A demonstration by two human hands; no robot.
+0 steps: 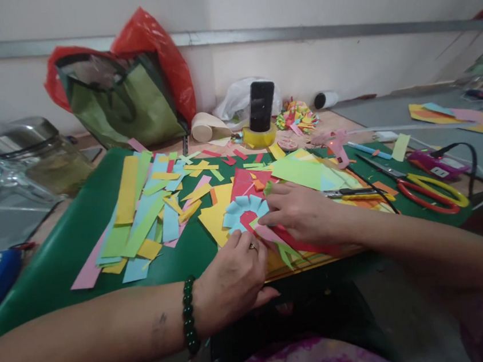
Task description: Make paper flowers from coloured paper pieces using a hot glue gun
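Your right hand point(300, 212) lay flat, its fingers stretched out and pressing on a pink paper strip point(268, 234) just right of the blue paper rosette point(244, 210). Your left hand point(234, 279) curled at the rosette's near edge; whether its fingers pinched anything could not be told. The rosette lay on the yellow paper point(213, 221).

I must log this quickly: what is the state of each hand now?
Left hand: fingers curled beside the blue paper rosette; grip cannot be told.
Right hand: open, fingers pressing flat on the red paper.
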